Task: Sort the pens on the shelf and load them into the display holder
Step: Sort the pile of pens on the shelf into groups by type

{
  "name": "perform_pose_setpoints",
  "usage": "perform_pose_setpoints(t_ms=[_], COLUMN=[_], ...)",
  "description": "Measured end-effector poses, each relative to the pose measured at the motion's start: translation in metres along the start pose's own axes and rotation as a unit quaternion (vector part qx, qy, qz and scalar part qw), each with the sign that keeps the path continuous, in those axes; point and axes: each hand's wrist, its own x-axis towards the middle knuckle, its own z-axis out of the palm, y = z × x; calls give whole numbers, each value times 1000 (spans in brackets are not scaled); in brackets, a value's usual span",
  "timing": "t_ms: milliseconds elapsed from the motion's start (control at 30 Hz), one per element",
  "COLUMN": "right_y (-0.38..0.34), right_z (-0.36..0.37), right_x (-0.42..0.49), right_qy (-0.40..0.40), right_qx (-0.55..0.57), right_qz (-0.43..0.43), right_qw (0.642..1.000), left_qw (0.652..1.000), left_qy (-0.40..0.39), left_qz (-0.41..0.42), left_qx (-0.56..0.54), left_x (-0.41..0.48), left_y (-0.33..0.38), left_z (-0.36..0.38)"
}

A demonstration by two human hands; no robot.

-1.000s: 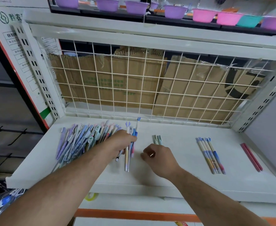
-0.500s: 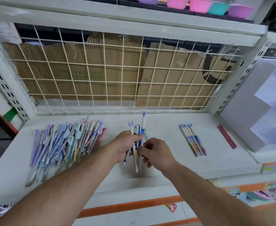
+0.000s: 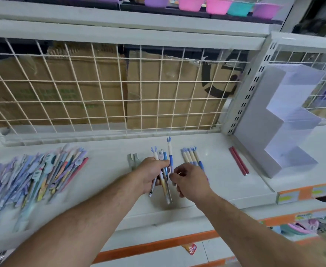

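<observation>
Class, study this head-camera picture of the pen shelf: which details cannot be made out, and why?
- Head view: pens in the loose pile cannot be counted; motion blur.
- Head view: the sorted row's lower ends; the right hand covers them.
- Head view: how many pens the left hand grips; it covers much of the bundle.
- Head view: the display holder's contents; its white walls hide the compartments.

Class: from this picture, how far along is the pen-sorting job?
Done: groups of blue pens and red pens lie sorted. In hand: left hand grips a bundle; right hand pinches one pen from it. Left: the big pile; no pens show in the holder.
</observation>
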Motion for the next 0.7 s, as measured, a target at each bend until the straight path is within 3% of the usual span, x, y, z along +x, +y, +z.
perform_pose_setpoints(t_ms=[267,533,700], right_y=[44,66,66], right_z=[-87,-115,-116], right_x=[32,51,48], right_qy=[66,11,7], right_qx=[-137,-229,-214], right_qz=[3,7,-6], right_qw=[988,973,977], left_qw=[999,997,996], left_qy=[27,72,76], left_qz=[-23,-24,-22], left_qx=[12,-14,-33], left_x=[21,25,23], left_y=[-3,-8,-10], left_z=[68,90,91])
